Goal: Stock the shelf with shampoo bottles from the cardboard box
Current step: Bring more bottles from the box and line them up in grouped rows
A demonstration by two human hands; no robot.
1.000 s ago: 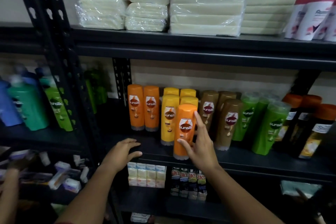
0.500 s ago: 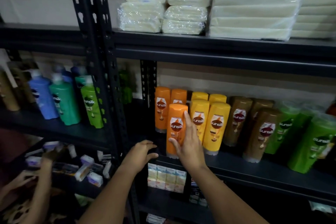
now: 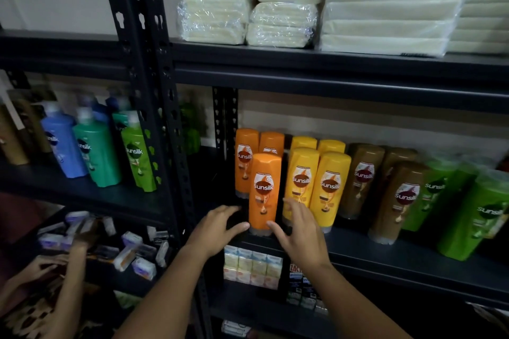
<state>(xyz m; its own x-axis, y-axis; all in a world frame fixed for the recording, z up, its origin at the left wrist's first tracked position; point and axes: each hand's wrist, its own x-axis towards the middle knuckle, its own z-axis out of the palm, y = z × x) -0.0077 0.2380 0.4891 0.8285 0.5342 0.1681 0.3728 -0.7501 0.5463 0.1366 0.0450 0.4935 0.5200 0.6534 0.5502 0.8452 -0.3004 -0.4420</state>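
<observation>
**Orange shampoo bottle, front of shelf**

Orange bottle (image 3: 265, 191): upright at shelf (image 3: 385, 253) edge, before two orange bottles (image 3: 259, 151), left of yellow bottles (image 3: 316, 181). Left hand (image 3: 213, 231) and right hand (image 3: 301, 237): open, fingers spread, flanking the orange bottle's base, thumbs touching it, no grip.

**Hands at the front orange bottle**

At the centre of the frame an orange shampoo bottle (image 3: 265, 191) stands upright at the front edge of the dark shelf (image 3: 413, 256). The left hand (image 3: 214, 228) and right hand (image 3: 301, 234) flank its base with fingers spread, thumb tips at its lower sides. Right of it stand yellow bottles (image 3: 316, 187), then brown bottles (image 3: 396, 195) and green bottles (image 3: 473, 215). Wrapped pale packs (image 3: 275, 0) fill the upper shelf.
</observation>
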